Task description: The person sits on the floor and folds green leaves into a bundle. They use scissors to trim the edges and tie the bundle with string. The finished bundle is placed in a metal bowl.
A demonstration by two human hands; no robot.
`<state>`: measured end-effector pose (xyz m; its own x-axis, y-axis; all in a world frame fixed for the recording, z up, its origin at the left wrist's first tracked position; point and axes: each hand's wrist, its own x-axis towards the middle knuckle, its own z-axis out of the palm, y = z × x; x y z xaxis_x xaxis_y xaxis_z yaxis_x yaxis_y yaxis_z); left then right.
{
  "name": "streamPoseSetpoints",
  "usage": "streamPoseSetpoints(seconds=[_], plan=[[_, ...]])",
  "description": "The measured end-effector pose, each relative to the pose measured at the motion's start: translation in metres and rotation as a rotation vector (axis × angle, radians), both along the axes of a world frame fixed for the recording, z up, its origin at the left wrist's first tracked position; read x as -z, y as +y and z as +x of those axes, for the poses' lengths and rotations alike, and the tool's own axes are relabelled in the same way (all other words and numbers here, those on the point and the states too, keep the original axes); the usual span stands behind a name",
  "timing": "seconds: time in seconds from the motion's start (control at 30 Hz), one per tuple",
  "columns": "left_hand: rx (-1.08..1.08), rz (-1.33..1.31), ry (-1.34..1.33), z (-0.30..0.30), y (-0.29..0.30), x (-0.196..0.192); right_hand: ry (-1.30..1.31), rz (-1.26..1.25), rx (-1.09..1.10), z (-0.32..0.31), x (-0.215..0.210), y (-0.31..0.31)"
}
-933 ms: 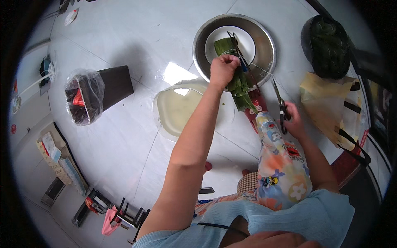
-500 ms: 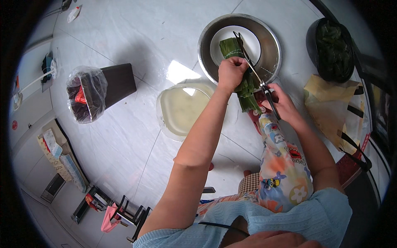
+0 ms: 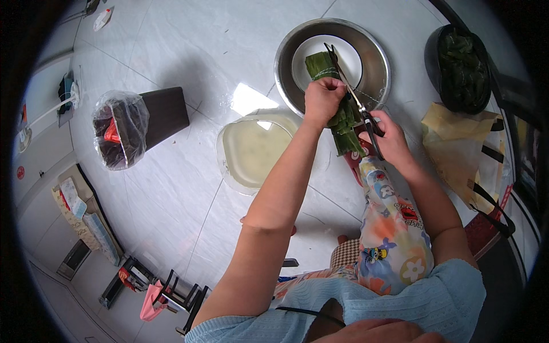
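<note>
My left hand [image 3: 323, 102] is closed at the middle of a long bundle of green leaves [image 3: 346, 134], its fingertips pinched together. A thin string [image 3: 325, 72] goes round the bundle beyond the fingers, and a loose length trails off to the right. In my right hand [image 3: 390, 139] is a pair of scissors with black handles [image 3: 372, 136], its blades pointing away past the left fingertips. The bundle's far end lies over a white bowl [image 3: 350, 51] inside a steel basin [image 3: 377, 63]. Its near end hangs toward my knee. What exactly the left fingertips pinch is hidden.
Left of the basin stands a clear tub [image 3: 220, 154] of cloudy liquid. A dark bin [image 3: 166, 114] with a plastic liner lies further left. At the right are a black container [image 3: 437, 74] of green leaves and a beige bag [image 3: 449, 134] with black straps.
Both hands have shifted very slightly to the right, with the leaf bundle and the scissors still in them. Nothing else has visibly moved.
</note>
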<state>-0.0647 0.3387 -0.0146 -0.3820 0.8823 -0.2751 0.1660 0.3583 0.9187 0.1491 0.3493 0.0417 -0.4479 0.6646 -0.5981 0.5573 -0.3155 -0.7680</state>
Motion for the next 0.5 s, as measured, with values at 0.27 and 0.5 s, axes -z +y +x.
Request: streamPoseSetpoints(seconds=[0.27, 0.5], plan=[[-0.130, -0.146, -0.156, -0.005, 0.005, -0.015, -0.036, 0.228, 0.452, 0.042, 0.050, -0.014], [-0.003, -0.113, -0.087, -0.033, 0.008, -0.036, -0.559, 0.381, 0.200, 0.091, 0.098, -0.034]])
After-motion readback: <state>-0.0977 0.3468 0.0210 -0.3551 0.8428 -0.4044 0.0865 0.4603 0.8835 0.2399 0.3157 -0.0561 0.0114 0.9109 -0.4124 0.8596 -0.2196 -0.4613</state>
